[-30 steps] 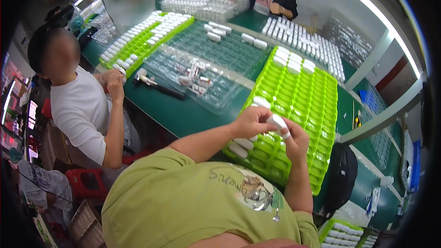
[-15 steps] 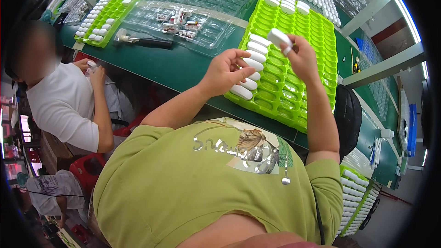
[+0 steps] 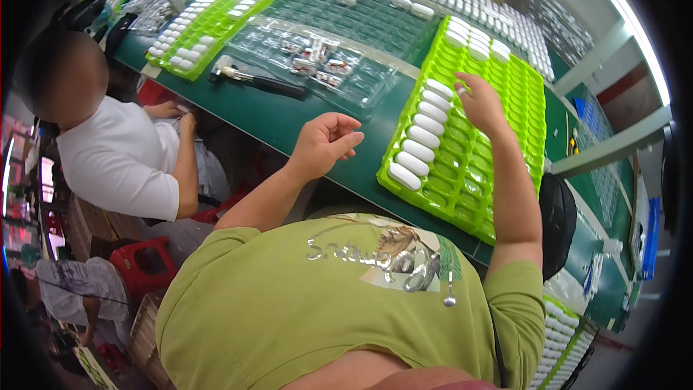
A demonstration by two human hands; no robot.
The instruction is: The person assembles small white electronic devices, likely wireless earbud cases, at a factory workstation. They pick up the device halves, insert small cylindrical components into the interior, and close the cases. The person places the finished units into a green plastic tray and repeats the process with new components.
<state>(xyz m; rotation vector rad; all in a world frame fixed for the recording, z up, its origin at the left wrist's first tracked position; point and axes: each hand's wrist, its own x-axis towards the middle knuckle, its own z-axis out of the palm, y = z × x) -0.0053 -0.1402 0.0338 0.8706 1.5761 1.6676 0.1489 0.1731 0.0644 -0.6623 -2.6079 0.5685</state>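
Note:
My right hand (image 3: 481,103) is over the bright green moulded tray (image 3: 462,206), its fingers bent and a little apart, with nothing visible in them. A ring shows on one finger. Just left of these fingertips, a column of smooth white oval devices (image 3: 427,123) lies in the tray's pockets along its left side. My left hand (image 3: 328,146) hovers off the tray's left edge, above the table's front edge. Its fingers curl loosely with a gap to the thumb, and I see nothing held. More white devices (image 3: 478,50) sit at the tray's far end.
Clear plastic trays (image 3: 346,40) with small electronic parts (image 3: 317,58) lie on the green table, a hammer (image 3: 256,78) in front. Another green tray (image 3: 189,65) is far left. A co-worker (image 3: 119,152) sits at left. A black bag (image 3: 557,224) hangs right of my tray.
The white device that was in my right hand is no longer there, and the column's far end now shows a device beside my fingers. My left hand has drawn back left from the column.

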